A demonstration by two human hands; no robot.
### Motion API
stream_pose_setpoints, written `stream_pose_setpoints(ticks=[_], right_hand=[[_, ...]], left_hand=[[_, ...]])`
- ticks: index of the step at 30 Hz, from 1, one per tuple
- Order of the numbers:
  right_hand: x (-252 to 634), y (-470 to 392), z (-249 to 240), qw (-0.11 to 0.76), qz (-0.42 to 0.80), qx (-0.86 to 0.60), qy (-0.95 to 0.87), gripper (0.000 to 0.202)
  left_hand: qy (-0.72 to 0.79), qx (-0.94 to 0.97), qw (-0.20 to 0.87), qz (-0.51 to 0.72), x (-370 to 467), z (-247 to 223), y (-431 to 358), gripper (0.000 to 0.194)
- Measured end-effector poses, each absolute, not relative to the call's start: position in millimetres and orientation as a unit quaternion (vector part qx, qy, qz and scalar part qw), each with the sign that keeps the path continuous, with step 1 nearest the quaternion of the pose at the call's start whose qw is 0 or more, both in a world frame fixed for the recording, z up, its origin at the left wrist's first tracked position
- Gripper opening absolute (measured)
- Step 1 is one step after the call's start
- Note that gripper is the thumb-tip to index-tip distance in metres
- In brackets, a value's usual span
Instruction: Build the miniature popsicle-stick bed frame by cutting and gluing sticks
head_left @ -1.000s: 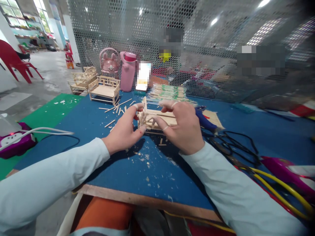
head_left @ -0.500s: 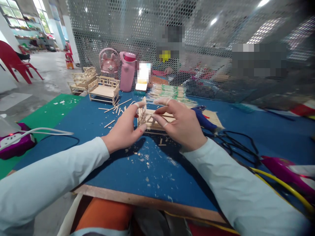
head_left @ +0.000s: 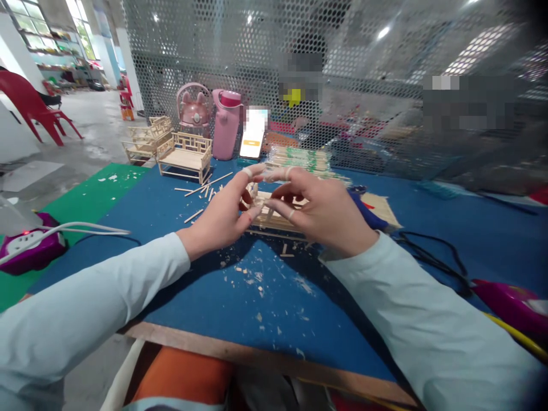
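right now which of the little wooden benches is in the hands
The unfinished bench at centre, gripped between left hand and right hand; the two finished benches stand untouched at the back left.

A craft workshop: stick benches [head_left: 185,155], loose sticks [head_left: 205,185], perforated metal screen [head_left: 342,68].

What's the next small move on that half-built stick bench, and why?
Probably keep pinching the end joint. Both the left hand and the right hand grip the small stick bench at its left end over the blue mat, fingertips meeting there, so a piece looks freshly placed.
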State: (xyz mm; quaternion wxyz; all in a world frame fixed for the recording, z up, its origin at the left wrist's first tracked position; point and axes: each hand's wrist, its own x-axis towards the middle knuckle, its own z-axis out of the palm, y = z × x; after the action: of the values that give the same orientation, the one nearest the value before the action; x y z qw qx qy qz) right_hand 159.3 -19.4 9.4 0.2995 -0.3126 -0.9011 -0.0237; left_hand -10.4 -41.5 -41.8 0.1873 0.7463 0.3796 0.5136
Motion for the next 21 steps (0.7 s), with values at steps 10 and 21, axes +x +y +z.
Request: stream_pose_setpoints(ticks=[10, 21], right_hand=[[159.6, -14.2, 8.8, 0.282, -0.048, -0.286, -0.915, 0.011], [160.3, -19.7, 16.4, 0.303, 0.06, -0.305, -0.901, 0.021]], left_hand=[[0.37, 0.731, 0.192, 0.541, -8.4, -46.2, -46.8, 0.048], [0.378, 0.7, 0.22, 0.564, -6.1, -51.8, -54.4, 0.044]])
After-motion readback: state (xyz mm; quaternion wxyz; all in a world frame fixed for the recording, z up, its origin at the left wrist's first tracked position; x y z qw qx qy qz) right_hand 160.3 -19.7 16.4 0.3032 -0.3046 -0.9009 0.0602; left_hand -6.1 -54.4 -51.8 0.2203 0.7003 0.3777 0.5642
